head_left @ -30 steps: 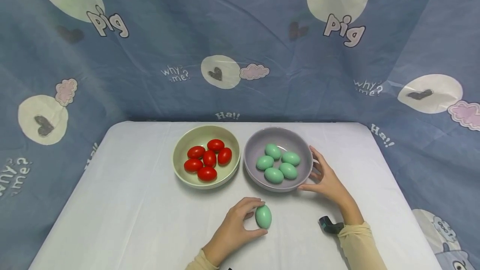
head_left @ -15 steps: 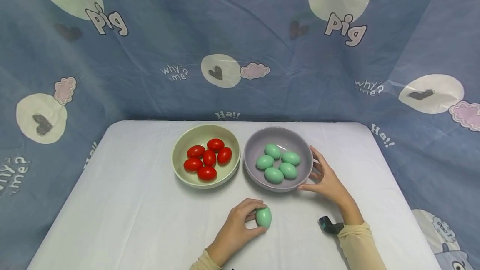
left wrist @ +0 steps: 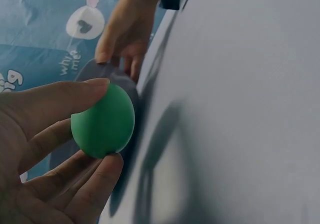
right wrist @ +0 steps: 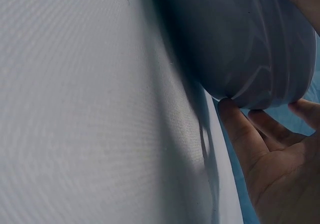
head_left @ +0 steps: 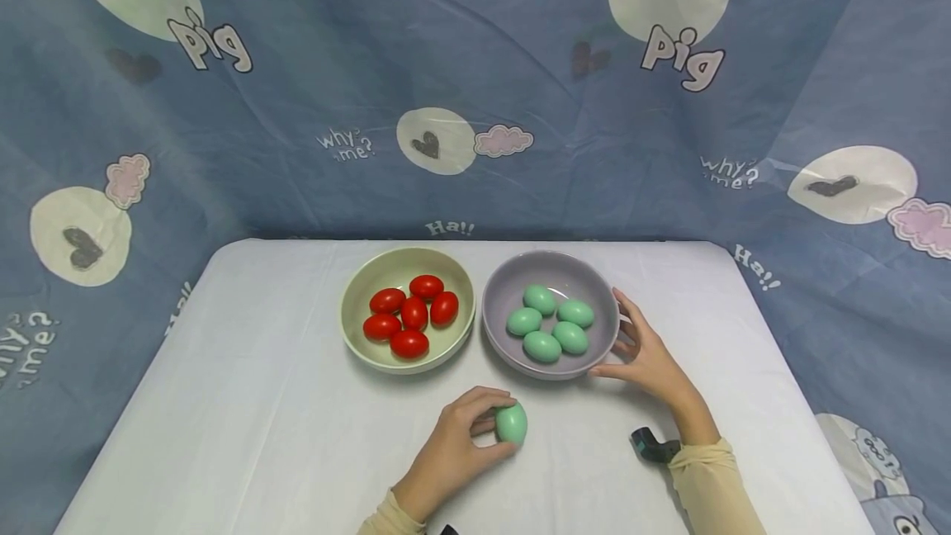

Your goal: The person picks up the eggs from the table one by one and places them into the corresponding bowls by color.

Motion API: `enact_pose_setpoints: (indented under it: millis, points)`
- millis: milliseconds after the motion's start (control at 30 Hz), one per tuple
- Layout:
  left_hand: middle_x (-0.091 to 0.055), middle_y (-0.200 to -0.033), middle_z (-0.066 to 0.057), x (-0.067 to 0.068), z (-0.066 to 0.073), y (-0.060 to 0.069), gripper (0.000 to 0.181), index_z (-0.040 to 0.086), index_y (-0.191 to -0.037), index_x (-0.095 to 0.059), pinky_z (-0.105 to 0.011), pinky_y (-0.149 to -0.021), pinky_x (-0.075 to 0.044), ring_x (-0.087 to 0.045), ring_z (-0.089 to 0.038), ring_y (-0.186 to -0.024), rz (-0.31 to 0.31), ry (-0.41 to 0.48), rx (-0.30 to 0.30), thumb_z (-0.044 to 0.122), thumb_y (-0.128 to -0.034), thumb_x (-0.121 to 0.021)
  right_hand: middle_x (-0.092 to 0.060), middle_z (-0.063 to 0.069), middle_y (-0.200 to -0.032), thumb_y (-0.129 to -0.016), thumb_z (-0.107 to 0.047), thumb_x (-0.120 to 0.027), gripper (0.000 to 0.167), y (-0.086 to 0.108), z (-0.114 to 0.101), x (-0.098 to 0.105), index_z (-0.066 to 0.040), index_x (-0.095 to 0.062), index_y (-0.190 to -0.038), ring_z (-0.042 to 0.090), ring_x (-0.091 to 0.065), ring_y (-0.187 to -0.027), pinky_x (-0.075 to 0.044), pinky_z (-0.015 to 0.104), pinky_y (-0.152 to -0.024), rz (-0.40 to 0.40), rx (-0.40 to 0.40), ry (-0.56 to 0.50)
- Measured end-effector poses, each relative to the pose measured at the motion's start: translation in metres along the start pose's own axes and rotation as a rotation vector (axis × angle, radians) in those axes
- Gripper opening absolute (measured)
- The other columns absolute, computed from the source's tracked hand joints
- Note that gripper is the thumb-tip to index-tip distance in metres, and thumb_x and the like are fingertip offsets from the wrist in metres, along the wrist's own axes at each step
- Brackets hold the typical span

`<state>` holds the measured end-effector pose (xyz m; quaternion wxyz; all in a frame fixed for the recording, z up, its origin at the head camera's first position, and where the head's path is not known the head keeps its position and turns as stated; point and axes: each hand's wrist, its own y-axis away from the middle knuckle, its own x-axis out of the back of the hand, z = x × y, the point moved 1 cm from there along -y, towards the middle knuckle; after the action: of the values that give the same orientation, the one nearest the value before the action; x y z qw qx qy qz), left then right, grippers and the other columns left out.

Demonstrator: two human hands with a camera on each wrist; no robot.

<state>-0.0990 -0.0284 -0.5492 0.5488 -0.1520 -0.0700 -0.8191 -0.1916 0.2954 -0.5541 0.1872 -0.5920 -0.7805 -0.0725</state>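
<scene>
My left hand (head_left: 461, 444) pinches a green egg (head_left: 511, 423) between thumb and fingertips, in front of the two bowls. The left wrist view shows that egg (left wrist: 107, 121) apart from the white surface, with shadows beside it. My right hand (head_left: 646, 357) holds the right side of the grey-purple bowl (head_left: 499, 337), thumb toward the near side and fingers along the far side. In the right wrist view the fingertips (right wrist: 230, 106) touch the outer wall of the bowl (right wrist: 240, 49). Several green eggs (head_left: 542, 346) lie inside it.
Left of the grey-purple bowl, close beside it, stands a pale green bowl (head_left: 352, 337) with several red eggs (head_left: 409, 343). Both are toward the back of the white-covered table (head_left: 245, 403). A blue printed cloth (head_left: 297, 106) hangs behind. A dark device (head_left: 654, 446) sits at the right wrist.
The left hand's fingers have closed in on the green egg, and hand and egg have shifted slightly left and up in the head view. The right hand and both bowls stay put.
</scene>
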Motion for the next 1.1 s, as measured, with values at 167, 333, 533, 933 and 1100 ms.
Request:
enact_pose_setpoints:
  millis: [167,333,533,933,1100]
  points:
    - [-0.066,-0.130,0.001,0.013,0.006,-0.001,0.051,0.016,-0.125,-0.071,-0.024,-0.099,-0.061,-0.066,-0.021,-0.122,0.020,0.000,-0.025,0.002,-0.0785,-0.088,-0.030,0.026,-0.162,-0.070,-0.002,-0.094,0.129,0.000,0.000,0.000,-0.014,-0.010,-0.167,0.052,-0.040,-0.146,-0.048,0.051,-0.113,0.001,-0.001,-0.003]
    - [-0.067,-0.130,0.000,0.027,0.013,-0.004,0.053,0.017,-0.125,-0.071,-0.026,-0.099,-0.062,-0.066,-0.021,-0.122,0.011,0.005,-0.062,0.002,-0.0776,-0.089,-0.030,0.025,-0.161,-0.070,-0.003,-0.094,0.130,0.000,0.000,0.000,-0.015,-0.009,-0.167,0.051,-0.041,-0.146,-0.052,0.028,-0.113,0.001,-0.006,-0.008]
    - [-0.066,-0.133,-0.010,0.046,0.022,-0.011,0.054,0.014,-0.126,-0.070,-0.027,-0.097,-0.063,-0.065,-0.025,-0.124,0.015,0.000,-0.131,0.003,-0.0772,-0.090,-0.030,0.025,-0.161,-0.070,-0.003,-0.094,0.130,0.000,0.000,0.000,-0.015,-0.009,-0.167,0.051,-0.041,-0.145,-0.047,0.011,-0.108,-0.003,-0.007,-0.020]
    - [-0.067,-0.133,-0.004,0.082,0.048,-0.051,0.057,0.013,-0.129,-0.070,-0.036,-0.097,-0.064,-0.066,-0.026,-0.122,0.040,-0.071,-0.205,0.002,-0.0768,-0.090,-0.031,0.025,-0.160,-0.070,-0.003,-0.094,0.130,-0.001,0.002,0.000,-0.014,-0.009,-0.167,0.053,-0.041,-0.145,-0.048,0.016,-0.111,-0.004,-0.005,-0.023]
    - [-0.066,-0.132,-0.005,0.092,0.058,-0.074,0.054,0.011,-0.128,-0.070,-0.031,-0.097,-0.064,-0.065,-0.023,-0.122,0.020,-0.079,-0.206,0.005,-0.0785,-0.090,-0.031,0.025,-0.159,-0.069,-0.002,-0.095,0.130,-0.001,0.002,0.000,-0.011,-0.009,-0.167,0.052,-0.040,-0.145,-0.048,0.018,-0.112,-0.002,-0.005,-0.022]
